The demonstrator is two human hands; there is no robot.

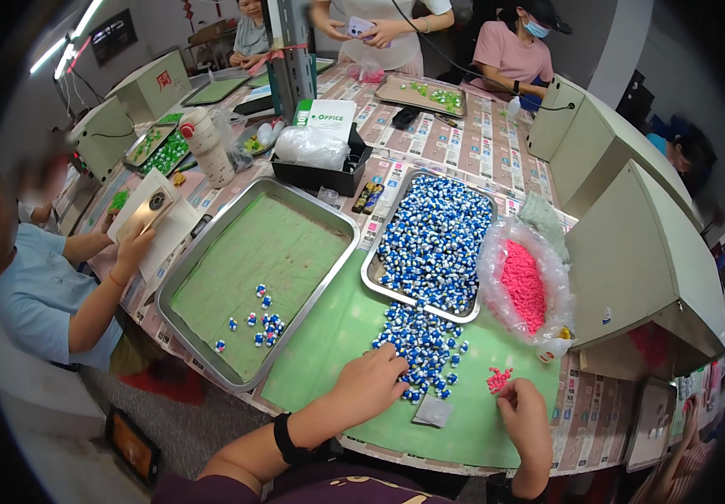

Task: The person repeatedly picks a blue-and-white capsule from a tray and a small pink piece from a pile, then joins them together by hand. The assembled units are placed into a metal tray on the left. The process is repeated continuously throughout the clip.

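Note:
My left hand (369,385) rests with curled fingers at the left edge of a loose pile of small blue-and-white pieces (425,349); whatever its fingertips hold is hidden. My right hand (525,417) has its thumb and forefinger together just below a few small pink pieces (499,378); anything between them is too small to make out. Between the hands lies a small greyish-white square pad (434,412). The pile spreads over a green mat (320,336) from the low end of a metal tray (371,270) full of the same pieces.
Left of the mat stands a large metal tray (347,225), green inside, with several blue, white and pink pieces. An open plastic bag of pink pieces (520,286) lies to the right, beside a cream box-shaped hood (631,260). A person at left holds a phone (146,212); others sit behind.

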